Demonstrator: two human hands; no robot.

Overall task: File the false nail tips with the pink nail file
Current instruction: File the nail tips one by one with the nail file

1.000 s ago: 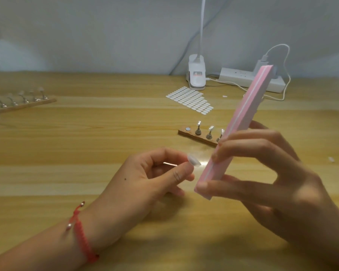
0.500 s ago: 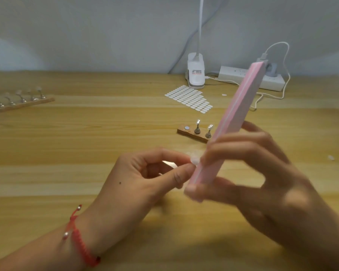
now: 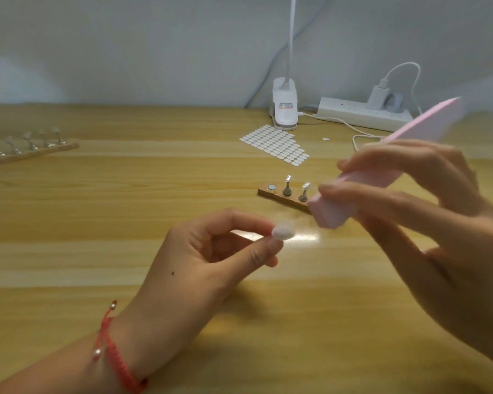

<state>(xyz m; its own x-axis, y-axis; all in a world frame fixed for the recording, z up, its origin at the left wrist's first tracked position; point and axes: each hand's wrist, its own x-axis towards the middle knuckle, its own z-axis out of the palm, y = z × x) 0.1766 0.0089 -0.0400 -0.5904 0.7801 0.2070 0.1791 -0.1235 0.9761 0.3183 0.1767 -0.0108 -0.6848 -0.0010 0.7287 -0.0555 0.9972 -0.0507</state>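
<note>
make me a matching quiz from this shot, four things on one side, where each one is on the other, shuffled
1 pink nail file
2 false nail tip
3 power strip
4 sticker sheet

A by the wall, charger plugged in
B pinched by left hand
C flat on table near clip lamp
D gripped by right hand

Pairs: 1-D, 2-B, 3-A, 4-C

left hand (image 3: 199,260) pinching nail tip (image 3: 282,232), right hand (image 3: 427,211) gripping pink file (image 3: 382,169)
</note>
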